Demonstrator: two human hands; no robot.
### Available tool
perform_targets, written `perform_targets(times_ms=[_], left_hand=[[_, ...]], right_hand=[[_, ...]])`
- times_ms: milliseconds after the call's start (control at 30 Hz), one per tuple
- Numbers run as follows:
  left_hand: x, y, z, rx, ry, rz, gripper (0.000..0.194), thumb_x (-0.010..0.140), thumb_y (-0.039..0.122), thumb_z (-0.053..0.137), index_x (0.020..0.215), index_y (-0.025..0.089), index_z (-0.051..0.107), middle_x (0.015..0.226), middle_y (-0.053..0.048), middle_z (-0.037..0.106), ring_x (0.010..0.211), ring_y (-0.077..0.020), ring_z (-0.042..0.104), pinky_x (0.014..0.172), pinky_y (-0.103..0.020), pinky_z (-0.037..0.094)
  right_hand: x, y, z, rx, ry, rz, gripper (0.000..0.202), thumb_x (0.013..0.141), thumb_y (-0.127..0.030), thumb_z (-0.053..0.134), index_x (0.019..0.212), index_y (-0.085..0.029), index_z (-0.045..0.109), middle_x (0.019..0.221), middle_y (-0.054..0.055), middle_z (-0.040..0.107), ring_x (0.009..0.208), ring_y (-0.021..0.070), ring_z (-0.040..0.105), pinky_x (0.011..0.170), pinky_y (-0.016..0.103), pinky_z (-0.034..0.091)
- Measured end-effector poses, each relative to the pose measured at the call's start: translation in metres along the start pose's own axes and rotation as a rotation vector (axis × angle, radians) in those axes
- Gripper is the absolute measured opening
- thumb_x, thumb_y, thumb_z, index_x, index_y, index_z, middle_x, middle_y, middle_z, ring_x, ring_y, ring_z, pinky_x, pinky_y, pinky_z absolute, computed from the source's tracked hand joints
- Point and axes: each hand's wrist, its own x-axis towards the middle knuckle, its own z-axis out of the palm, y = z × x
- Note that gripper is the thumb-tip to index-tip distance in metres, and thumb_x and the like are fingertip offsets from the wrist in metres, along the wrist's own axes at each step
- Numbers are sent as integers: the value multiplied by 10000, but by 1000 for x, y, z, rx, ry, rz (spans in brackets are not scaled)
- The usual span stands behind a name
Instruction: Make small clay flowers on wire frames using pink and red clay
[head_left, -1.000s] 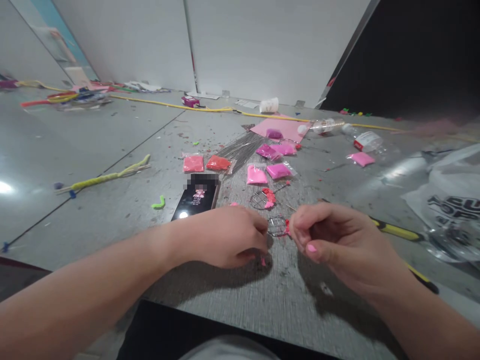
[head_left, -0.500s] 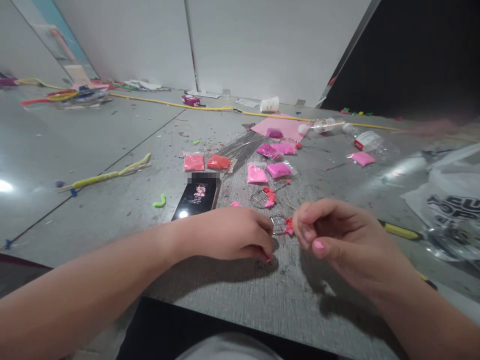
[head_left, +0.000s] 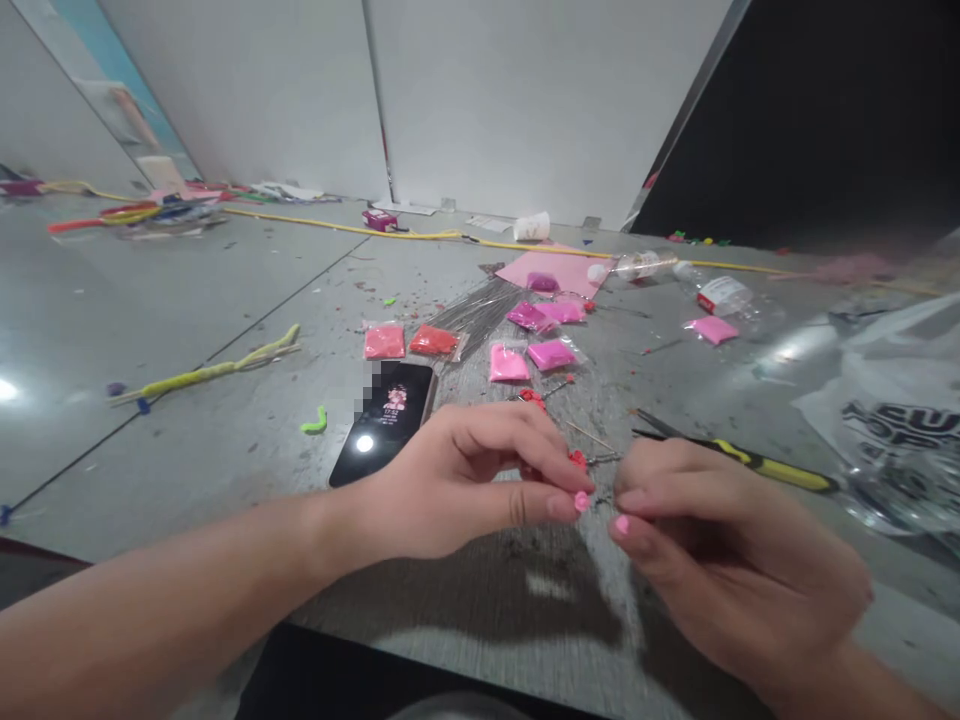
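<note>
My left hand (head_left: 480,480) is closed, pinching a small pink lump of clay (head_left: 582,502) between thumb and fingertips. Just across from it, my right hand (head_left: 735,550) has its fingers drawn together, with another pink clay bit (head_left: 622,524) at the thumb tip. Behind the fingertips lies a wire piece with red clay (head_left: 576,460), mostly covered by my left hand. A second wire piece carrying red clay (head_left: 532,398) shows partly above my knuckles. A thin wooden stick (head_left: 589,435) rests between the hands.
A phone (head_left: 397,415) lies left of my left hand. Beyond are clay packets, such as a pink one (head_left: 508,363) and a red one (head_left: 433,340), and a bundle of wires (head_left: 480,315). A yellow-black handled tool (head_left: 795,473) and a plastic bag (head_left: 885,370) are at the right.
My left hand has lifted and turned, bringing its pink clay into sight near my right fingertips. My right hand has moved slightly right and lower, with its fingers more closed.
</note>
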Motion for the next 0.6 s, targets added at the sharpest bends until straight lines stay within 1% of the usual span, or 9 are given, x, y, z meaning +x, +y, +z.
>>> perform_targets(times_ms=[133, 233, 433, 600], left_hand=[[-2, 2, 4, -48, -1, -20, 186, 824, 48, 819, 937, 196, 825, 886, -15, 689, 743, -65, 632, 681, -191, 529], [-3, 4, 6, -103, -10, -42, 186, 799, 22, 825, 900, 177, 810, 882, -15, 676, 749, -67, 645, 666, -179, 533], [-2, 4, 9, -229, 5, -104, 143, 792, 29, 829, 820, 145, 750, 862, -17, 665, 741, -71, 653, 655, -168, 558], [-2, 1, 10, -330, -1, -174, 169, 784, 15, 824, 827, 140, 719, 857, -9, 670, 755, -73, 675, 699, -175, 592]], right_hand=[[2, -5, 0, -45, -12, -14, 280, 837, -74, 747, 1013, -285, 693, 712, -39, 673, 590, 115, 598, 512, 242, 512], [0, -7, 0, -70, -35, -9, 269, 845, -96, 750, 1016, -289, 672, 736, -43, 686, 600, 108, 615, 530, 226, 531], [-3, -6, 0, -50, -89, 23, 276, 882, -146, 741, 1075, -320, 648, 773, -31, 698, 639, 127, 647, 559, 251, 561], [-7, -4, 2, -4, -60, 81, 281, 884, -165, 741, 1086, -344, 662, 828, -16, 719, 682, 147, 664, 598, 282, 565]])
